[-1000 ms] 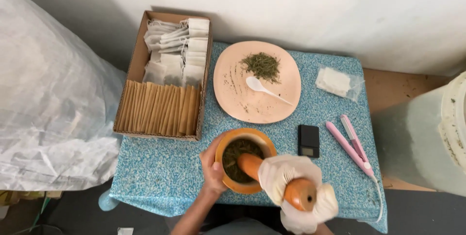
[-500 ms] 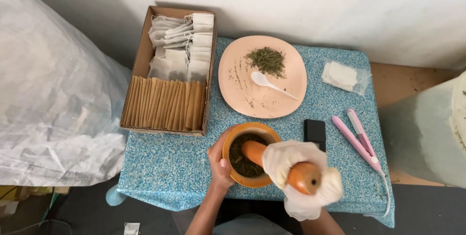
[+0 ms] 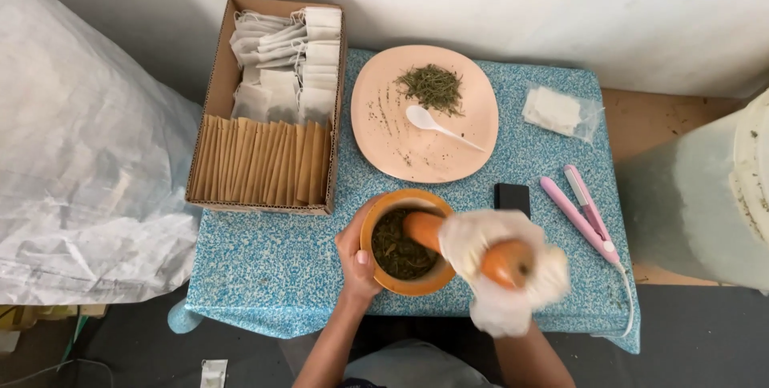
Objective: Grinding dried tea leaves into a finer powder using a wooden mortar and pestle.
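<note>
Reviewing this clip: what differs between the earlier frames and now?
Little. The right hand, wrapped in a white cloth, keeps hold of the orange pestle, whose top has tipped slightly further right as it works the herbs. The left hand still grips the mortar rim. Nothing was picked up or let go. The plate, box and pink tool lie as before.

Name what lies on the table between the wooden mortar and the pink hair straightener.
In the head view, a small black device lies between the mortar and the pink straightener, on the blue tablecloth.
</note>
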